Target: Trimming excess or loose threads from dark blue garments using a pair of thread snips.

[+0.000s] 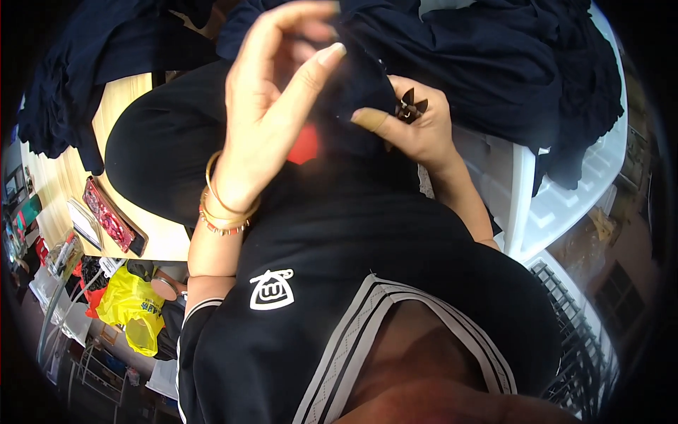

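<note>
A dark navy garment [360, 78] lies across my lap. My right hand [427, 134] pinches its edge, with the thumb pressed on the cloth; the thumb's end has a tan cover. A small dark, petal-shaped thing [411, 106] shows at that hand's fingers; whether it is worn or held I cannot tell. My left hand [272, 106] is raised over the garment, thumb and curled fingers apart, with nothing visible between them; its fingertips are blurred. Gold and beaded bracelets [224, 212] circle the left wrist. Beneath this hand a red patch [304, 145] shows, its kind unclear.
More navy clothes [487, 78] drape over a white plastic stand [519, 191] at right, others [134, 49] over the wooden table [166, 237] at left. A red patterned phone case [113, 215] rests on the table. Beyond its near edge is a yellow plastic bag [131, 304].
</note>
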Tool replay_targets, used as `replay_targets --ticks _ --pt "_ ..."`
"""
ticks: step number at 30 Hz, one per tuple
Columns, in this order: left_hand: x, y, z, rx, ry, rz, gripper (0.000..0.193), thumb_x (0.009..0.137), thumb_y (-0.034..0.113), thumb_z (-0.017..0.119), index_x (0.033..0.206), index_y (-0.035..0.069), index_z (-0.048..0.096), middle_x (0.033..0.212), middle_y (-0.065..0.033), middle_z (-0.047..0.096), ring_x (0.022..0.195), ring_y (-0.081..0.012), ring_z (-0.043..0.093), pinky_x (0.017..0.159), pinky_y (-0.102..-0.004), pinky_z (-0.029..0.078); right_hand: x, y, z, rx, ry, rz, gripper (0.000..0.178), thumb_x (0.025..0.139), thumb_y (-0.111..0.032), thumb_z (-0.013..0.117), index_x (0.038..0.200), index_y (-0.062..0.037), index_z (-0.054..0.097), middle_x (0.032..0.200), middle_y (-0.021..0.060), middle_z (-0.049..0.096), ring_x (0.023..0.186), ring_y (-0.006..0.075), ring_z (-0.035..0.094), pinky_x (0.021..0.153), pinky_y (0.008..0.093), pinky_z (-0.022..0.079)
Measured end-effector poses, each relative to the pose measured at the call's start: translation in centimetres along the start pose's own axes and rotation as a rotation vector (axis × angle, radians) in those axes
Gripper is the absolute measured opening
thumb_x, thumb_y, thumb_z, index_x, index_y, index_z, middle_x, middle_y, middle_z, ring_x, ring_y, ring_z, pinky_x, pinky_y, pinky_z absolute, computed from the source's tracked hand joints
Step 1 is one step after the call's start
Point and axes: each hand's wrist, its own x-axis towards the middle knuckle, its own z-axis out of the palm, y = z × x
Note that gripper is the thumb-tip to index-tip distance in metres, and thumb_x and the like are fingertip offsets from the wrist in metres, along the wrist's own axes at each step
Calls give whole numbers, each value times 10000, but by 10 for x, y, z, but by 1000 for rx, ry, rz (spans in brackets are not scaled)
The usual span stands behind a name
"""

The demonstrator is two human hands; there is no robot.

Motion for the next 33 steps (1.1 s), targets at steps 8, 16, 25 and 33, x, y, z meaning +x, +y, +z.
replay_targets --ticks 8,16,25,33 --pt "3 -5 -9 -27 -379 -279 158 908 107 600 1004 -2 662 915 -15 679 896 -98 620 959 -266 401 0 -26 -52 224 -261 109 141 846 -145 706 796 -20 662 657 -59 553 585 -4 448 516 163 323" --pt "-9 -26 2 -272 -142 -485 156 894 58 629 1024 -17 674 967 -58 697 891 -81 637 818 -191 475 15 -18 -31 -337 233 -34 221 771 -1 705 984 6 642 795 14 597 635 88 537 578 208 431" --pt "-7 -25 3 -452 -41 -495 111 870 42 651 978 20 653 934 -50 692 881 -95 645 833 -202 477 24 -26 -18 -530 190 -809 386 766 -188 775 1077 -28 611 933 121 582 788 216 595 680 276 483" --pt "-7 -24 2 -625 -28 -595 118 867 37 650 984 31 639 922 -45 689 871 -91 646 813 -203 480 1 -15 -16 -682 195 -527 337 789 -157 747 1100 -46 681 933 32 553 713 85 516 596 204 427"
